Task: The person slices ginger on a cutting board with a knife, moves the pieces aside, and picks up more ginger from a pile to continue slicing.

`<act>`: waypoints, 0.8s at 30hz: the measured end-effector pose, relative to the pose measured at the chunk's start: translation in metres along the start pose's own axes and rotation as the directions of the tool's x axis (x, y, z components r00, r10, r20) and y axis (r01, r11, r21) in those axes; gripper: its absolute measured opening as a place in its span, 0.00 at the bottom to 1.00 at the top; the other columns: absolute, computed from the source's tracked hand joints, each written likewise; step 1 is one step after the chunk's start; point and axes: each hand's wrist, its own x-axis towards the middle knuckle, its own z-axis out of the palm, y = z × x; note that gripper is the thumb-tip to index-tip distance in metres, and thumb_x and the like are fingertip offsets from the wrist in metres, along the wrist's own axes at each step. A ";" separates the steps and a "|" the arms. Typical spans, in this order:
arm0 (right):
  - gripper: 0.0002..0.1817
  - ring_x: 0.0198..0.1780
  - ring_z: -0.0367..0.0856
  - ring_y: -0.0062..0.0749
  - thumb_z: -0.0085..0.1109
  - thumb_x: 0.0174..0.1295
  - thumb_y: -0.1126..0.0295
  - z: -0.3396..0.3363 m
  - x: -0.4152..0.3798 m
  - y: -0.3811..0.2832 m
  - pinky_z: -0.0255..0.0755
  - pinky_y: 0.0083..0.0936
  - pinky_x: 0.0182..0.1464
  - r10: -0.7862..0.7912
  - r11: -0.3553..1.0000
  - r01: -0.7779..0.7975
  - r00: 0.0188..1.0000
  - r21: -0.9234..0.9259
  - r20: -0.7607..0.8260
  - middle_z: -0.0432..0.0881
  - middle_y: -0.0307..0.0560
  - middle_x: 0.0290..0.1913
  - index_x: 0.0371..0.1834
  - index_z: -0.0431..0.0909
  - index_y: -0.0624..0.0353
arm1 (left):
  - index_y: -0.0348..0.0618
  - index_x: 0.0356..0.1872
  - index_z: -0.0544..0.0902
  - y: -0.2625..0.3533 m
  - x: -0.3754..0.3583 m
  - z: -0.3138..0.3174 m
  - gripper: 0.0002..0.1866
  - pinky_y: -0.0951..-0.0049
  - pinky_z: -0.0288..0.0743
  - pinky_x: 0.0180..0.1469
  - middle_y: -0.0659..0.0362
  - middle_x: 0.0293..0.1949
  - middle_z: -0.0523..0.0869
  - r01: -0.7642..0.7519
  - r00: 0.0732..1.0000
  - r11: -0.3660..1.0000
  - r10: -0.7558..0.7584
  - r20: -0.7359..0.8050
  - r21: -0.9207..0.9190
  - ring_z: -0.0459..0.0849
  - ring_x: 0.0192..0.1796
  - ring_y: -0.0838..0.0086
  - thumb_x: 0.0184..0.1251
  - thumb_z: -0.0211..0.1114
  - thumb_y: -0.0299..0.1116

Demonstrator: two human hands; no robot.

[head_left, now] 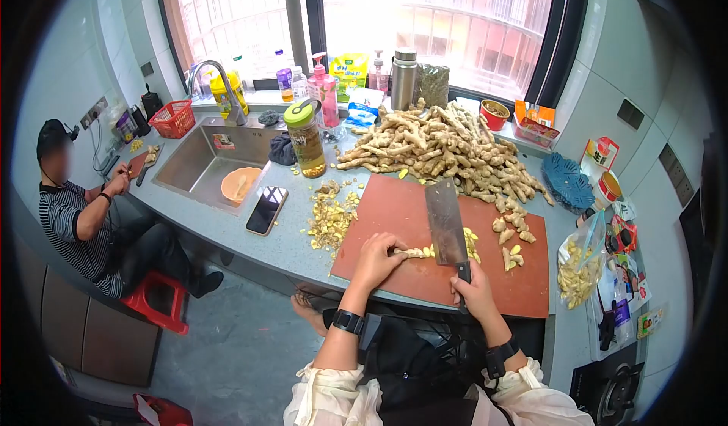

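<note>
A: What's the biggest thing around the hands?
B: The grey counter (284, 251). On it, beneath both hands, lies a red-brown cutting board (379, 213).
A: And beyond the hands?
B: A large heap of ginger (432, 145), partly overlapping the board's far edge.
A: What does the right hand (476, 289) have?
B: It's closed round the black handle of a cleaver (444, 213), whose broad blade points away from it.
A: Anything farther to its right?
B: A clear bag (578, 270) of pale yellow pieces, just past the board.
A: And on the other side?
B: A green-lidded bottle (305, 145) stands ahead and to the left of the left hand (377, 259); a phone (267, 210) lies nearer, also to its left.
A: How is that left hand?
B: Narrow, fingers curled onto a small ginger piece (413, 252) that sticks out rightward toward the blade. I can't tell whether the edge touches it.
A: The smallest bits?
B: Yellow slices (470, 244), just ahead of the right hand beside the blade.
</note>
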 end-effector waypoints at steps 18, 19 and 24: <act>0.23 0.23 0.77 0.20 0.62 0.69 0.73 0.000 0.000 0.002 0.73 0.20 0.26 -0.002 1.000 0.002 1.000 0.012 -0.007 0.79 0.39 0.30 0.66 0.70 0.65 | 0.45 0.36 0.91 -0.001 -0.001 0.000 0.06 0.59 0.77 0.47 0.58 0.35 0.88 -0.002 1.000 1.000 0.002 0.001 0.015 0.83 0.41 0.61 0.58 0.77 0.30; 0.23 0.23 0.78 0.20 0.62 0.69 0.73 0.000 0.000 0.001 0.73 0.20 0.26 -0.002 1.000 0.002 1.000 0.017 -0.012 0.79 0.39 0.30 0.66 0.70 0.65 | 0.45 0.36 0.91 0.001 -0.001 0.000 0.06 0.59 0.77 0.48 0.58 0.35 0.88 0.002 1.000 1.000 -0.002 -0.001 0.022 0.83 0.41 0.61 0.58 0.76 0.30; 0.24 0.24 0.78 0.20 0.62 0.69 0.74 0.000 0.000 0.001 0.74 0.20 0.26 0.005 1.000 -0.005 1.000 0.002 -0.009 0.79 0.39 0.30 0.67 0.70 0.64 | 0.44 0.37 0.91 0.001 0.001 -0.002 0.07 0.60 0.76 0.46 0.57 0.35 0.87 0.004 1.000 1.000 -0.005 0.013 0.012 0.83 0.41 0.60 0.58 0.78 0.29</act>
